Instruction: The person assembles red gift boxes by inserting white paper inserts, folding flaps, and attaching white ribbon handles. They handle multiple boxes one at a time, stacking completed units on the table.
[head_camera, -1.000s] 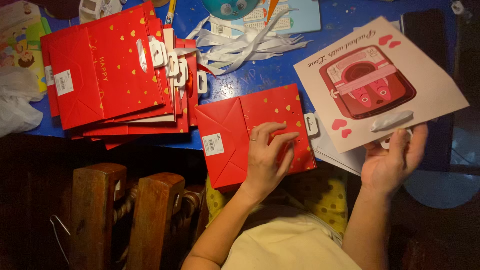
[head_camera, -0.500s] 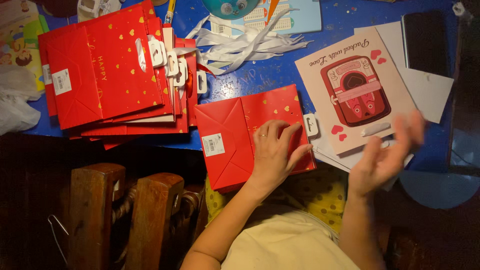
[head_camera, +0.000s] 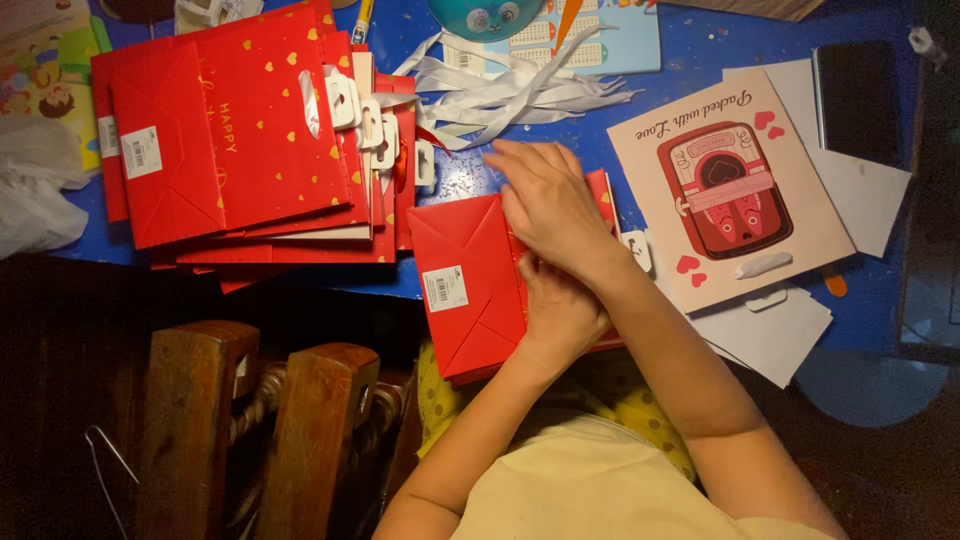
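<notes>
Nearest the person, two chunky wooden posts (head_camera: 250, 420) of a dark, worn chair back stand below the table edge, with a thin wire hanger (head_camera: 105, 460) beside them. Above those, a flat-folded red paper gift bag (head_camera: 465, 285) lies at the edge of the blue tabletop (head_camera: 690, 45), its smooth matte card creased into diagonal folds and stuck with a small white barcode label. The left hand (head_camera: 560, 315) rests palm-down on the bag, fingers spread, gripping nothing. The right hand (head_camera: 545, 205) crosses over it and presses flat on the bag's upper part, also open, not clenched.

Just right of the hands lies a square beige card (head_camera: 730, 190) printed with a red tin and hearts, over plain white sheets (head_camera: 770, 335). To the left, a fanned stack of matching red gift bags (head_camera: 235, 140) shows gold hearts and white die-cut handles. Farther back, glossy white ribbon strips (head_camera: 510, 95) tangle loosely. A dark phone (head_camera: 858, 100) lies at the far right. The room around the table is dim.
</notes>
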